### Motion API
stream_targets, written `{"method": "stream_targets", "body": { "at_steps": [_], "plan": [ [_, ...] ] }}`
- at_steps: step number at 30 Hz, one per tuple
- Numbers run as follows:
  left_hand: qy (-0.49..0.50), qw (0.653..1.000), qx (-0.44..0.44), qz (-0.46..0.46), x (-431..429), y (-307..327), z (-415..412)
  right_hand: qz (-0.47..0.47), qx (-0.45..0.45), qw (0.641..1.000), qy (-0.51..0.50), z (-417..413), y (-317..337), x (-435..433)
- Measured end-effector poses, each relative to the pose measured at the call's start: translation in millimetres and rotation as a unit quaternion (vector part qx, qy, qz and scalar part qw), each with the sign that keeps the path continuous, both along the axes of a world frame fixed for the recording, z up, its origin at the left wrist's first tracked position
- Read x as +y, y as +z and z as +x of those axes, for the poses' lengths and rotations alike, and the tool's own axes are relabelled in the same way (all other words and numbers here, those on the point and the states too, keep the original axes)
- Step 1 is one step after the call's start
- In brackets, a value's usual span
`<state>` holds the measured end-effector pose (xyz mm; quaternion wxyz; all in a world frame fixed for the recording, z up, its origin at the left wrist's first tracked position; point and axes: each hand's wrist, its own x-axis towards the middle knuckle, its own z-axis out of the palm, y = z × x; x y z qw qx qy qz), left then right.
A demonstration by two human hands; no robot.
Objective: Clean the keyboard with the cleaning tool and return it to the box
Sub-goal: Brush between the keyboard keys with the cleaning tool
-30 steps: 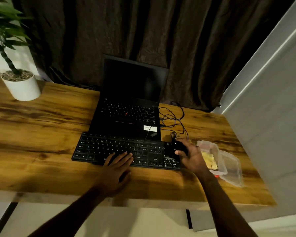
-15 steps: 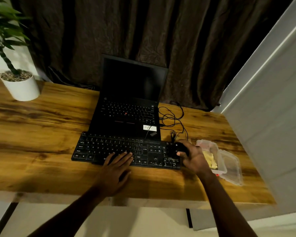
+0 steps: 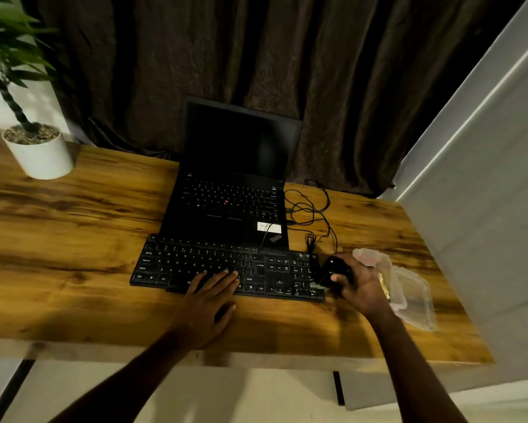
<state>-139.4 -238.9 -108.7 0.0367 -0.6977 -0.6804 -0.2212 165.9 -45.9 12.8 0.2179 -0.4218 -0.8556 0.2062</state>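
Head: right hand (image 3: 363,288) grips tool (image 3: 332,268) at keyboard (image 3: 195,261) edge.

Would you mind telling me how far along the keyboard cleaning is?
Done: the cleaning tool is out of the open clear box. In hand: the right hand grips the tool at the right end of the keyboard while the left hand rests flat on the keys. Left: the tool is not yet back in the box; how clean the keys are cannot be seen.
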Motion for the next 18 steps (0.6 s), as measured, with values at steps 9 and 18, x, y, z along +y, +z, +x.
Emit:
{"method": "stream_targets", "body": {
  "at_steps": [9, 18],
  "plan": [
    [0.001, 1.000, 0.009, -0.007, 0, -1, -1, -0.053, -0.002, 0.999, 0.014, -22, -3, -14],
    [0.004, 1.000, 0.000, -0.002, 0, 0, 0, -0.022, 0.013, 1.000, -0.007, -5, 2, -11]
  ]
}}
